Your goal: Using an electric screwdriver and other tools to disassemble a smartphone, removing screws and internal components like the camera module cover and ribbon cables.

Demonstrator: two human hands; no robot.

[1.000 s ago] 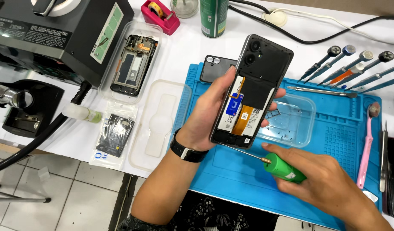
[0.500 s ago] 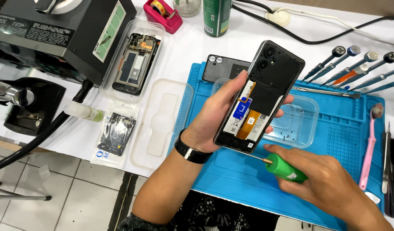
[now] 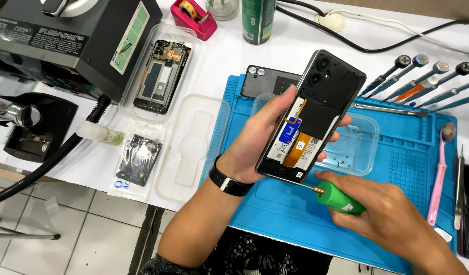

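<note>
left hand (image 3: 255, 147) is gripping the fragile opened phone (image 3: 311, 117) by its edges, right hand (image 3: 392, 219) is pinching the green screwdriver (image 3: 339, 198).

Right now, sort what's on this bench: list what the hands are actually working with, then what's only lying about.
In hand:
- opened phone, held up by the left hand
- green screwdriver, gripped by the right hand, tip at the phone's lower edge

Lying about:
- clear tray holding tiny screws
- detached back cover
- row of screwdrivers
- pink toothbrush
- second opened phone
- pink tape dispenser

Screwdriver (image 3: 340, 198) tip behind phone (image 3: 311, 117)
</note>
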